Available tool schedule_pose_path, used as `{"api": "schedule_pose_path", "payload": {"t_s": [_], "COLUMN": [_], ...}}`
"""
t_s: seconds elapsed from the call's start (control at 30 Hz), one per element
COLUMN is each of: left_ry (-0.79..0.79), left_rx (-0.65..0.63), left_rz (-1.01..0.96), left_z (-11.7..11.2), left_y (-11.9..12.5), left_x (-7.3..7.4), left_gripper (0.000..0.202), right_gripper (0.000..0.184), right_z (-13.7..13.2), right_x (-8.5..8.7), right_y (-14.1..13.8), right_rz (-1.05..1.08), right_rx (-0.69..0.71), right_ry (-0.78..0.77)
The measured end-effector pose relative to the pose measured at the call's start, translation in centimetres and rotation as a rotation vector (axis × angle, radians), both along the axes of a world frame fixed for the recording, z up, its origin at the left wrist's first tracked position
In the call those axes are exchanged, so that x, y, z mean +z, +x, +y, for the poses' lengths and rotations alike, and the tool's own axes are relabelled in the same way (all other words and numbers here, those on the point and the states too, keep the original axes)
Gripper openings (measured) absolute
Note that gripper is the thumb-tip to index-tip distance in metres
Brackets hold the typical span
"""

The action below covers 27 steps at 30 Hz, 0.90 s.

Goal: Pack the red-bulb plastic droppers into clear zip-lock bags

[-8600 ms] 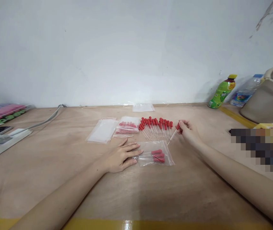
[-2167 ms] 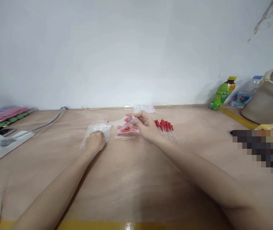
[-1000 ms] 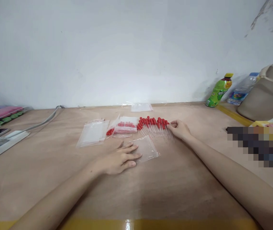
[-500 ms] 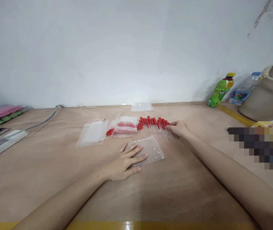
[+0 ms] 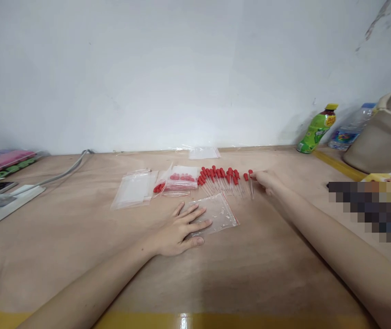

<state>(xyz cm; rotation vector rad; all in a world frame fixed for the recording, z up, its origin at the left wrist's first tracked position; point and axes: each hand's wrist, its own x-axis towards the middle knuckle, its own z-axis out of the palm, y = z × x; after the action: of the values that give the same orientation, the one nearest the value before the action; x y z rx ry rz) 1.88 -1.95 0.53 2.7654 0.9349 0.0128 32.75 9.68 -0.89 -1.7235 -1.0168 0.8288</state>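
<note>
My left hand (image 5: 181, 230) lies flat with its fingers spread, pressing on a clear zip bag (image 5: 217, 214). Beyond the bag lies a fanned row of clear droppers with red bulbs (image 5: 220, 173). At the right end of this row, my right hand (image 5: 265, 180) has its fingertips closed at the bulb of a dropper (image 5: 250, 173). Another dropper (image 5: 245, 177) lies just beside it, slightly apart from the row. To the left of the row are filled bags (image 5: 181, 178) with red bulbs showing through the plastic. Further left sits a stack of zip bags (image 5: 130, 189).
Against the wall lies another clear bag (image 5: 204, 153). A green bottle (image 5: 315, 130), a water bottle (image 5: 351, 128) and a beige bag (image 5: 383, 132) stand at the back right. On the left are a power strip (image 5: 17, 201), cables (image 5: 66, 167) and a pink package (image 5: 8, 161).
My right hand has shifted right, and two droppers now lie apart from the row's right end. My left hand stays flat on the bag.
</note>
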Motion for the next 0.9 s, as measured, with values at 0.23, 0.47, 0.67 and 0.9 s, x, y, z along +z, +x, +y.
{"api": "schedule_pose_path", "payload": {"t_s": [0.23,0.47,0.67,0.9], "left_ry": [-0.002,-0.004,0.022,0.126], "left_rx": [-0.005,-0.008,-0.005,0.042], "left_rz": [-0.027,-0.047,-0.059,-0.207], "left_z": [0.0,-0.1,-0.1,0.4], "left_y": [0.0,0.1,0.0,-0.3], "left_x": [0.1,0.1,-0.1,-0.9], "left_gripper": [0.048,0.049,0.048,0.039], "right_gripper": [0.017,0.01,0.011,0.011], "right_z": [0.2,0.6,0.4,-0.7], "right_x": [0.1,-0.5,-0.9,-1.5], "right_y": [0.7,0.2,0.8,0.9], "right_rz": [0.113,0.342,0.483,0.584], "right_rx": [-0.005,0.109,0.054,0.036], "right_ry": [-0.086,-0.008,0.087,0.195]}}
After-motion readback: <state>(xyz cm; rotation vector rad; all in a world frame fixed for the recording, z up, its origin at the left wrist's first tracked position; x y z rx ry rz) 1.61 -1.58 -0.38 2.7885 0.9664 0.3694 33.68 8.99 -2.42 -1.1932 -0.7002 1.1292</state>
